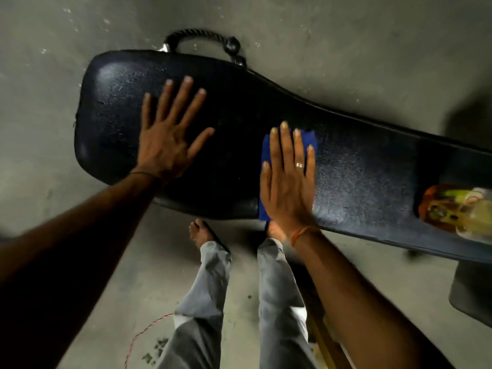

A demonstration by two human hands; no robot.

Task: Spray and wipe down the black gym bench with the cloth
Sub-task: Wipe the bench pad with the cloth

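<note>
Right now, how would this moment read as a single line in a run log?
step: wiping | right hand: flat on blue cloth on bench | left hand: flat on bench, bare | spray bottle: lying on bench, right end

Dim overall, greyish cast. Soft sheen on the bench (pixel 239 123) toward 10 o'clock and a grainy glint toward 3 o'clock, hinting at light from above. Deep shadow across the left forearm (pixel 66 249) at 8 o'clock and on the floor (pixel 346 35) at 3 o'clock beyond the bench. Slight motion blur along the right hand (pixel 288 182) and the colourful object (pixel 452 209) at 3 o'clock. Strong wide-angle bending at the edges; corners darkened.
</note>
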